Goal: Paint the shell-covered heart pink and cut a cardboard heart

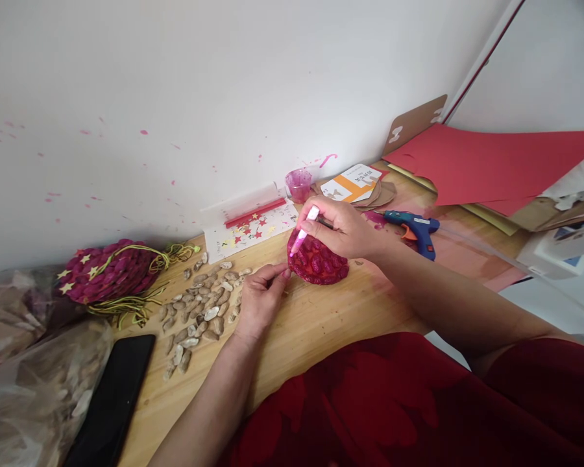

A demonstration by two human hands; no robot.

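My right hand point(340, 227) grips a short white paintbrush point(305, 231), its lower end stained bright pink. The tip meets the left side of a round craft piece point(321, 263) covered in magenta-painted peanut shells, with red showing between them. At the left edge of that piece, my left hand point(265, 295) has thumb and fingers pinched together on the rim. Loose unpainted peanut shells point(202, 301) lie scattered just left of my left hand. Behind my right hand stands a clear cup point(299, 185) smeared with pink paint.
A finished-looking magenta shell piece point(111, 269) with gold stars and yellow cords lies left. Near it are a black phone point(111, 399) and a plastic bag point(39, 395). Star stickers point(253, 230) lie behind. A blue glue gun point(413, 230) and red paper point(486, 162) are at right.
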